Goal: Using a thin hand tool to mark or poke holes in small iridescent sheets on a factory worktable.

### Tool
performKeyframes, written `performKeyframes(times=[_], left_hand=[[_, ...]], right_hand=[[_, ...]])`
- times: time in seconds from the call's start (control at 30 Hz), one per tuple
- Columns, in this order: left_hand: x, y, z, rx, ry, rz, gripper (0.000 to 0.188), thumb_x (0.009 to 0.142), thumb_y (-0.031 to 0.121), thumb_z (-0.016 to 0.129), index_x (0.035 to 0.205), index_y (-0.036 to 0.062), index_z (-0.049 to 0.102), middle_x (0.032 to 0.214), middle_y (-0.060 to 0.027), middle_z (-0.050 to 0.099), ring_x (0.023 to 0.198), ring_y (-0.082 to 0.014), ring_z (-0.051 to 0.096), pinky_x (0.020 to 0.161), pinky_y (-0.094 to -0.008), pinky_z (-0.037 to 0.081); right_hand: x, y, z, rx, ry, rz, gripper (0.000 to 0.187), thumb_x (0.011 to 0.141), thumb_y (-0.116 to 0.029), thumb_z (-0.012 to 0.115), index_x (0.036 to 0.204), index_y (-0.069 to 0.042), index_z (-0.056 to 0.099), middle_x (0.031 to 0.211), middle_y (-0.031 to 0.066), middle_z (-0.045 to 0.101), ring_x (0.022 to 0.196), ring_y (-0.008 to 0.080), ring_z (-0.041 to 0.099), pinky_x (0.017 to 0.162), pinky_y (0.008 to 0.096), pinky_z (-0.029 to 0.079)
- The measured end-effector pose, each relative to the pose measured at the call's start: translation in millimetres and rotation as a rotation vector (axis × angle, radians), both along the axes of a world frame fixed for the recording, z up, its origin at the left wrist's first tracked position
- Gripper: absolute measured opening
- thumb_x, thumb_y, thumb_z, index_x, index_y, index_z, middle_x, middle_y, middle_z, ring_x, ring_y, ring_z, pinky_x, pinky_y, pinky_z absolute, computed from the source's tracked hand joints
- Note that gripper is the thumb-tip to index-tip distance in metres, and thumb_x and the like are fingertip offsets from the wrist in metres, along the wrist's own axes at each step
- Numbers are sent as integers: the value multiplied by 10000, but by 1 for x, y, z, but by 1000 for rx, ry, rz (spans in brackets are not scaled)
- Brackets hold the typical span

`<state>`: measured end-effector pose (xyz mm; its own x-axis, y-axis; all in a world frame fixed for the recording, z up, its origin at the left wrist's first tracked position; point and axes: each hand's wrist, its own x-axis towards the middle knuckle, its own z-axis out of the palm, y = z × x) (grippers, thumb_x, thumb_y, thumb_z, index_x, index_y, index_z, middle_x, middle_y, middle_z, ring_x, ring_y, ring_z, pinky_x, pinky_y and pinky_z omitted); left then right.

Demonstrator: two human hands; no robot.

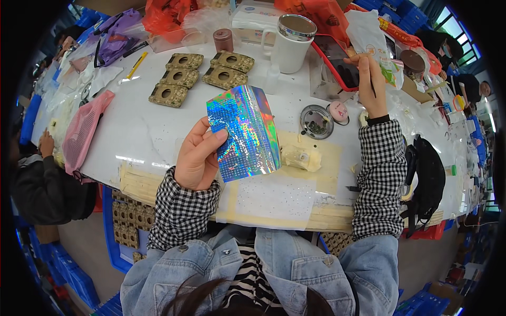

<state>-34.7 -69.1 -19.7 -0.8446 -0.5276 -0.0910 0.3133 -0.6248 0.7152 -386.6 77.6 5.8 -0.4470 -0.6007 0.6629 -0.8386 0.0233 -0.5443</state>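
Note:
My left hand (196, 156) holds up a shiny holographic sheet (243, 132) dotted with tiny studs, thumb on its left edge, above the white table (142, 131). My right hand (370, 83) is raised at the far right of the table, fingers pinched on a thin dark tool, in front of a phone in a red case (337, 59). Between the hands lie a small round metal dish (316, 121) with dark bits in it and a pink round lid (338, 111). A lump of beige putty (300, 157) sits on a yellowish taped patch.
Several olive-brown cases with round holes (199, 76) lie at the back left beside a white mug (291, 43) and a small brown jar (223, 40). A pink mesh bag (84, 131) hangs at the left edge. Other people sit at the left (45, 179) and far right. Blue crates stand below.

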Motion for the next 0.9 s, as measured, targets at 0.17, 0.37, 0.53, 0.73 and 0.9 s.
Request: performKeyframes(times=[0.17,0.37,0.53,0.73,0.9], left_hand=[[2,-1,-1,-6,-4,2,330,927,32,539,1240,-11,447,1067,-115,654,916,-140,665,776,-275,571],[1,-1,-2,-6,2,-4,323,928,33,539,1236,-9,450,1065,-115,654,916,-142,666,777,-274,571],[1,-1,-2,-12,3,-8,329,929,35,537,1242,-9,448,1069,-116,654,920,-143,666,779,-274,570],[0,-1,-1,-10,1,-4,335,927,33,538,1246,-9,446,1063,-115,656,914,-141,667,776,-275,570],[1,-1,-1,-7,-5,-3,329,928,33,536,1242,-7,446,1056,-114,659,909,-141,669,773,-275,571]], right_hand=[[6,-2,1,25,78,-11,285,1000,-247,438,989,-1,581,971,118,670,961,256,575,874,348,430],[3,0,-1,86,173,-4,294,1001,-261,437,1008,-5,582,993,109,673,962,260,563,880,348,421],[-3,2,2,-13,58,-23,331,1009,-287,419,965,-6,588,921,108,677,927,229,582,839,326,428],[0,3,-1,-36,-52,-16,392,1017,-326,397,905,-3,589,819,92,655,793,178,635,789,299,434],[3,1,-1,-6,-90,-18,417,1017,-349,385,887,-9,589,783,78,665,773,165,653,869,315,403]])
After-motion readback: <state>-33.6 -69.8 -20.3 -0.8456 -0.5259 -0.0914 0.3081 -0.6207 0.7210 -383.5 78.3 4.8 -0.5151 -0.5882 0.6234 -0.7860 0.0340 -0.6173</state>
